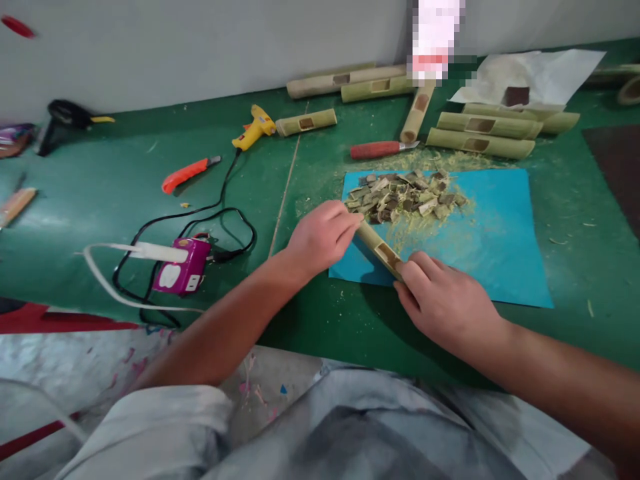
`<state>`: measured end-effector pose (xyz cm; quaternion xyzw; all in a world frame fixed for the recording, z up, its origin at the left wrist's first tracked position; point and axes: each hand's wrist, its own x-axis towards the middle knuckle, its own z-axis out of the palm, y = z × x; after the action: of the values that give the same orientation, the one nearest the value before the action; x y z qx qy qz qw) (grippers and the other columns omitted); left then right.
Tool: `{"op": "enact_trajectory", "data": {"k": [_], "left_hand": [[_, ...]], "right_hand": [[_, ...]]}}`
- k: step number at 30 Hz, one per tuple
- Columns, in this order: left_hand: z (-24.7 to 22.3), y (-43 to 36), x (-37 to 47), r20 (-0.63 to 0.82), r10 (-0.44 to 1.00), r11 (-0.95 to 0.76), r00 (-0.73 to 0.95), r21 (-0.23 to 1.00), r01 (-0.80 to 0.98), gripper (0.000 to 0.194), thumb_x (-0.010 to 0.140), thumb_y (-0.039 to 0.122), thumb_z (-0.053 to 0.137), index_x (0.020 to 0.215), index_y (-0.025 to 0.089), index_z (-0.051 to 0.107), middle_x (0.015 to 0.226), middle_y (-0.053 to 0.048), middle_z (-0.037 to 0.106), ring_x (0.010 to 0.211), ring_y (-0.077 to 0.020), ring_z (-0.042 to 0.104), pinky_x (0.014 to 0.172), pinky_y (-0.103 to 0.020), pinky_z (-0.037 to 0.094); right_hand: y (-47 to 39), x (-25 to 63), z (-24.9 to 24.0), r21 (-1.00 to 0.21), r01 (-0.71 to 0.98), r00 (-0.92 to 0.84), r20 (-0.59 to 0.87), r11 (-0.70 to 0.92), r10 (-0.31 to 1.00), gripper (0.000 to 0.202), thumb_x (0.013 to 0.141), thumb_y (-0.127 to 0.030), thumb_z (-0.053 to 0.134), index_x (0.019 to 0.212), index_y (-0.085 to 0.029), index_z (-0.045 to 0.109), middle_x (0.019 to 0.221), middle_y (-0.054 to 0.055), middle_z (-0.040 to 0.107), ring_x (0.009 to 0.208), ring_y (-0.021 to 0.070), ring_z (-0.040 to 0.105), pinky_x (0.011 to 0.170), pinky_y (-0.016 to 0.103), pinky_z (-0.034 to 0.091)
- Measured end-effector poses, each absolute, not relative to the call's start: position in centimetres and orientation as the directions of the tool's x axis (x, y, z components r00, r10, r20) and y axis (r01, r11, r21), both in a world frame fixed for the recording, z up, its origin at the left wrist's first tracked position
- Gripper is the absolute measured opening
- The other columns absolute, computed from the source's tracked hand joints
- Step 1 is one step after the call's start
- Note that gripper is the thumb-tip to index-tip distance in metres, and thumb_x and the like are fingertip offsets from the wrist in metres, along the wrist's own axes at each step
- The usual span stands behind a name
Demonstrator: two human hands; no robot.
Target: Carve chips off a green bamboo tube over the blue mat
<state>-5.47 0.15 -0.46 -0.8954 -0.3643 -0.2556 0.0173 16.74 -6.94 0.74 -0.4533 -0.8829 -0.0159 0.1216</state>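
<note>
A short bamboo tube (373, 241) with a rectangular opening cut in its upper side is held slanting over the near left part of a blue sheet (505, 240). My left hand (324, 237) pinches its far left end. Around its near right end are the fingers of my right hand (445, 297). Just beyond the tube, a pile of bamboo chips (405, 193) and fine shavings lies on the sheet. Behind the sheet rests a red-handled knife (377, 149), its blade to the right.
Several cut bamboo tubes (483, 143) lie along the back of the green table (310, 320), some by white paper (545, 73). To the left are a yellow glue gun (255, 128), an orange cutter (185, 176), a purple power adapter (184, 265) and loose cables.
</note>
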Motion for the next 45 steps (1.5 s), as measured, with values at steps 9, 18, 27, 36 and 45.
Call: {"op": "enact_trajectory", "data": {"k": [9, 18, 27, 36, 45], "left_hand": [[-0.07, 0.05, -5.69, 0.468, 0.625, -0.763, 0.625, 0.198, 0.616, 0.028, 0.101, 0.024, 0.043, 0.096, 0.013, 0.068, 0.078, -0.005, 0.061, 0.075, -0.0140, 0.057, 0.070, -0.026, 0.049], [-0.43, -0.30, -5.62, 0.443, 0.653, -0.742, 0.614, 0.212, 0.636, 0.030, 0.102, 0.025, 0.041, 0.096, 0.014, 0.068, 0.078, -0.004, 0.060, 0.075, -0.0133, 0.056, 0.070, -0.025, 0.049], [-0.86, -0.16, -5.83, 0.500, 0.638, -0.740, 0.586, 0.186, 0.646, 0.027, 0.101, 0.026, 0.044, 0.102, 0.013, 0.068, 0.080, -0.005, 0.062, 0.075, -0.0132, 0.057, 0.071, -0.025, 0.050], [-0.80, -0.46, -5.66, 0.453, 0.634, -0.747, 0.627, 0.148, 0.649, 0.030, 0.102, 0.026, 0.040, 0.105, 0.013, 0.067, 0.079, -0.005, 0.062, 0.076, -0.0142, 0.057, 0.071, -0.026, 0.050], [-1.04, -0.69, -5.56, 0.457, 0.640, -0.741, 0.617, 0.156, 0.653, 0.029, 0.102, 0.025, 0.040, 0.107, 0.014, 0.066, 0.079, -0.004, 0.061, 0.075, -0.0137, 0.057, 0.069, -0.024, 0.049]], "right_hand": [[-7.06, 16.74, 0.69, -0.052, 0.788, -0.584, 0.253, 0.614, 0.771, 0.009, 0.089, -0.016, 0.052, 0.085, -0.019, 0.060, 0.076, 0.002, 0.057, 0.065, 0.0165, 0.049, 0.056, 0.031, 0.027], [-7.00, 16.72, 0.69, -0.080, 0.797, -0.565, 0.251, 0.599, 0.786, 0.010, 0.089, -0.016, 0.051, 0.083, -0.020, 0.059, 0.076, 0.003, 0.058, 0.064, 0.0161, 0.049, 0.055, 0.031, 0.025], [-6.81, 16.98, 0.57, -0.156, 0.806, -0.533, 0.229, 0.571, 0.815, 0.015, 0.091, -0.020, 0.047, 0.081, -0.018, 0.058, 0.077, 0.002, 0.058, 0.059, 0.0130, 0.043, 0.053, 0.031, 0.019], [-6.76, 17.06, 0.64, -0.189, 0.806, -0.529, 0.193, 0.561, 0.826, 0.019, 0.092, -0.022, 0.043, 0.080, -0.018, 0.057, 0.078, 0.003, 0.058, 0.062, 0.0128, 0.045, 0.053, 0.030, 0.021], [-6.76, 17.12, 0.45, -0.186, 0.803, -0.528, 0.217, 0.566, 0.821, 0.016, 0.092, -0.022, 0.045, 0.083, -0.018, 0.058, 0.079, 0.003, 0.059, 0.062, 0.0132, 0.048, 0.053, 0.029, 0.023]]}}
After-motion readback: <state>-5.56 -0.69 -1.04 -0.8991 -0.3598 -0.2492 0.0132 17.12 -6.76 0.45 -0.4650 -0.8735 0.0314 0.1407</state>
